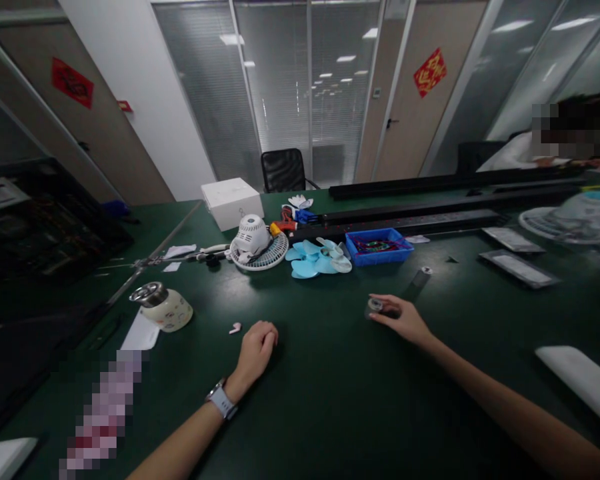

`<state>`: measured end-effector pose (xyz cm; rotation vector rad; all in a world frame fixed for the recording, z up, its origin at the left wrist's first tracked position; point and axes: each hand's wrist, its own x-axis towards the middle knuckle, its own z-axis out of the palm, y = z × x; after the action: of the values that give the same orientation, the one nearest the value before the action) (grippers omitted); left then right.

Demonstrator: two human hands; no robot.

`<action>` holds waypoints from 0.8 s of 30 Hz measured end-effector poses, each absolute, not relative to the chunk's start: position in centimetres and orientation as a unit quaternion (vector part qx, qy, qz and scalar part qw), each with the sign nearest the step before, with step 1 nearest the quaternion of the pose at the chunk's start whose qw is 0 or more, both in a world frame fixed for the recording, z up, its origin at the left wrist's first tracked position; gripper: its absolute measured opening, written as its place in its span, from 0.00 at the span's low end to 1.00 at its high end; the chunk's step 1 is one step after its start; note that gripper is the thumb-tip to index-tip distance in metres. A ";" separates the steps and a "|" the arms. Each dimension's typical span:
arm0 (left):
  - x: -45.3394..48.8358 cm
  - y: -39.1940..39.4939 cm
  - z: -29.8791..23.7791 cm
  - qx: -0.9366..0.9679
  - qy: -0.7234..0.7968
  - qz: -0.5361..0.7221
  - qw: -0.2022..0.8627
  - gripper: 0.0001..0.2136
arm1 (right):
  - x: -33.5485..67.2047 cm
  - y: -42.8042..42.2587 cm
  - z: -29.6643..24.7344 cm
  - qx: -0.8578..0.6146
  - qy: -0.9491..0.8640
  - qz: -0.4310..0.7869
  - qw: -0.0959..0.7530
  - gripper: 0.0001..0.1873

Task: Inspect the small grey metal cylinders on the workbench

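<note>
My right hand (pixel 403 320) pinches a small see-through cylinder with a silver top (pixel 375 305) between thumb and fingers, low over the green table. Its exact kind I cannot make out. Just beyond that hand stands a similar small grey cylinder (pixel 422 276). On the left, my left hand (pixel 258 347) rests on the table as a loose fist, a watch (pixel 223 399) on its wrist. Its curled fingertips are hidden, and nothing shows in it. Beside it lies a pink earbud (pixel 235 328).
Blue fan blades (pixel 313 259), a white fan housing (pixel 253 243) and a blue tray of wires (pixel 379 247) lie ahead. A cream bottle (pixel 167 308) stands left. Long black rails (pixel 430 188) run along the far side. A person (pixel 520 153) sits far right.
</note>
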<state>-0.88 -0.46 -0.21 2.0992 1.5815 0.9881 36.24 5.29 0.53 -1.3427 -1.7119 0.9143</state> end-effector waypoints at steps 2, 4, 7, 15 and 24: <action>0.3 -0.8 0.2 0.750 0.514 0.377 0.177 0.14 | 32.1 4.8 0.8 -0.484 -0.699 0.386 0.358 0.28; 1.7 -1.1 0.8 0.757 0.481 0.397 0.193 0.11 | 28.5 4.2 0.9 -0.447 -0.723 0.400 0.342 0.26; 3.3 -1.3 1.6 0.751 0.473 0.410 0.209 0.10 | 24.9 3.7 0.5 -0.411 -0.737 0.410 0.347 0.25; 3.9 0.4 2.6 0.766 0.478 0.377 0.205 0.10 | 23.3 3.6 -0.8 -0.375 -0.738 0.422 0.369 0.29; 4.0 1.0 3.7 0.788 0.470 0.372 0.142 0.08 | 23.3 3.4 -0.5 -0.387 -0.737 0.425 0.355 0.25</action>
<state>4.02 1.00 3.66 2.2732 1.3571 1.0750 23.27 3.43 -0.49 -1.0010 -1.9033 1.0992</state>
